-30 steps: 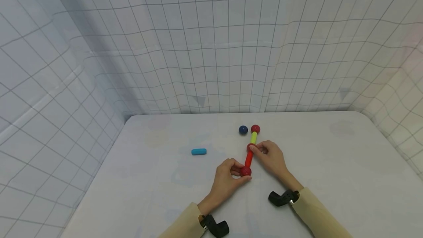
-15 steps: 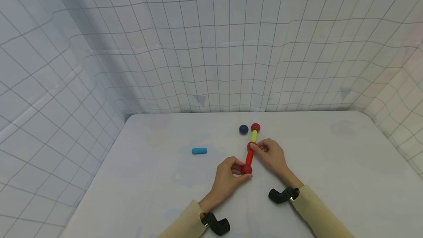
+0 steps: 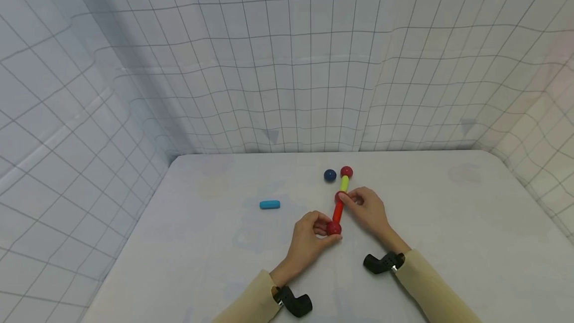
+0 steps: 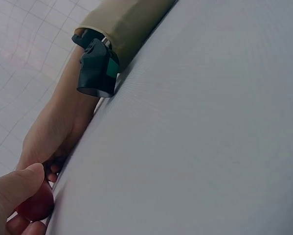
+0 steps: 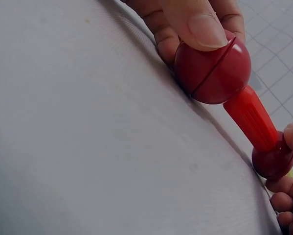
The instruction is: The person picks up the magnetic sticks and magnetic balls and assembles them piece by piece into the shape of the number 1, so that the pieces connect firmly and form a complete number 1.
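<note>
A straight chain of red balls and rods lies on the white table. My left hand point(image 3: 306, 241) pinches the near red ball point(image 3: 334, 229) between thumb and fingers. A red rod point(image 3: 338, 212) runs from that ball to the middle red ball point(image 3: 338, 196), which my right hand point(image 3: 369, 213) pinches. Beyond it, a yellow-green rod point(image 3: 344, 184) leads to the far red ball point(image 3: 347, 172). In the right wrist view, the red rod point(image 5: 254, 120) meets both held balls. The left wrist view shows my left thumb over the near ball point(image 4: 37, 203), covering part of it.
A dark blue ball point(image 3: 330, 175) sits just left of the far red ball. Farther left lies a loose light-blue rod point(image 3: 269, 205). White cloth with a grid pattern point(image 3: 291, 88) rises behind the table point(image 3: 202, 243) and along both sides. Each wrist carries a black camera mount point(image 3: 296, 305).
</note>
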`<state>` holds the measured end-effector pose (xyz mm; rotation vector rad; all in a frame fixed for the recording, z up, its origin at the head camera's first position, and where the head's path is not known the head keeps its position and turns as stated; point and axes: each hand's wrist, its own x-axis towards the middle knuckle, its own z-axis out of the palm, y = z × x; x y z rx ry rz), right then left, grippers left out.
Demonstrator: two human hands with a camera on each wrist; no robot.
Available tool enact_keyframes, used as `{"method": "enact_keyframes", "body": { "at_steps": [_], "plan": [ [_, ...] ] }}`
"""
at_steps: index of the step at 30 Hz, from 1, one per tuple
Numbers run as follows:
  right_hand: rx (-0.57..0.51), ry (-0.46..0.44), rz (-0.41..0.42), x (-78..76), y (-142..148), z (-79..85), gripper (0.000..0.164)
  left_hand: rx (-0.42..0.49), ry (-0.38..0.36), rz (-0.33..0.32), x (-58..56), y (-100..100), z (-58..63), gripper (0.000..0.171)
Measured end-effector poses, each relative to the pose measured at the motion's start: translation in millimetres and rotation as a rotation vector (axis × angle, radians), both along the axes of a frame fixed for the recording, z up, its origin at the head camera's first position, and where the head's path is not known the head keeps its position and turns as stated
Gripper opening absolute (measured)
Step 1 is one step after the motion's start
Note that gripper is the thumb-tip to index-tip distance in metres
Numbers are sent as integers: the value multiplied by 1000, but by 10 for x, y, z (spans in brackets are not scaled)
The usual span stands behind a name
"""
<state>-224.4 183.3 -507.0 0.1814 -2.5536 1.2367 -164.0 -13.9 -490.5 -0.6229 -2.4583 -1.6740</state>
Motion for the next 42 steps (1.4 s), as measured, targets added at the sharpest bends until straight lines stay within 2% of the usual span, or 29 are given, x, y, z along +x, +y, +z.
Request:
{"method": "enact_keyframes", "body": {
  "at_steps": [11, 22, 26, 30, 34, 38, 42],
  "plan": [
    [-12, 6, 9, -4, 5, 6, 28, -13, 1, -9, 3, -10, 11, 39],
    [-14, -6, 3, 10, -8, 17, 30, -48, -2, 47, 4, -75, 37, 37],
    [-10, -4, 6, 13, -6, 21, 29, -85, 27, 89, -30, -174, 64, 33],
    [-7, -9, 6, 18, -6, 30, 30, -129, 72, 160, -93, -303, 114, 26],
    [-6, -20, 9, 23, -5, 38, 30, -135, 130, 226, -167, -431, 177, 22],
    [-9, -22, 14, 19, 1, 30, 29, -170, 162, 253, -235, -553, 223, 23],
    [-11, -16, 9, 9, 7, 12, 27, -261, 190, 268, -287, -680, 249, 26]
  ]
}}
